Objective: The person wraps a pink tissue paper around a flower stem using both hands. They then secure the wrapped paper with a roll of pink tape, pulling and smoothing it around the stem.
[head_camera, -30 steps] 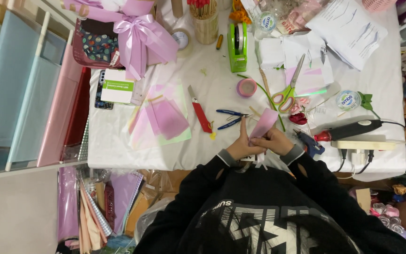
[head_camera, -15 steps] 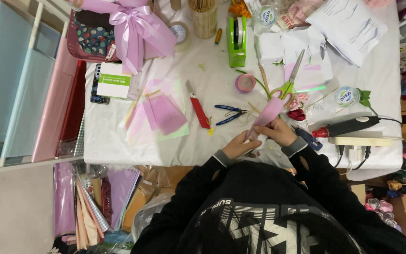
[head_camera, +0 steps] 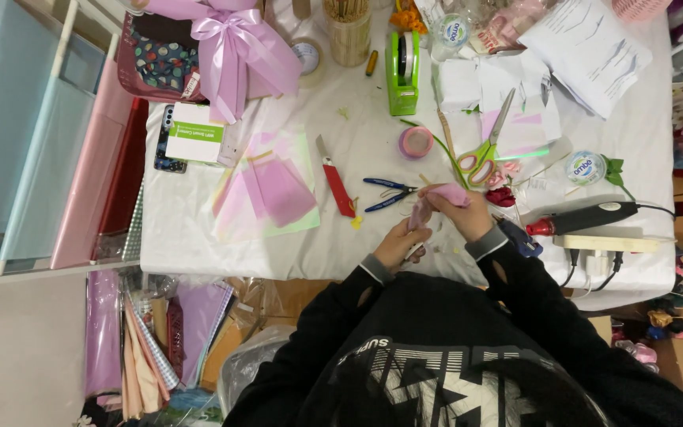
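Pink paper is being rolled or wrapped just above the table's near edge, the left hand pinching its lower end and the right hand closed over its top. Tightening it likely calls for a steady twist. Beyond lie blue pliers and green scissors.

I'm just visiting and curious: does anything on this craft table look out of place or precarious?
Mostly busy clutter. One thing stands out: the power strip sits right at the table's near edge, its cords dangling over. The hands are working pink paper nearby.
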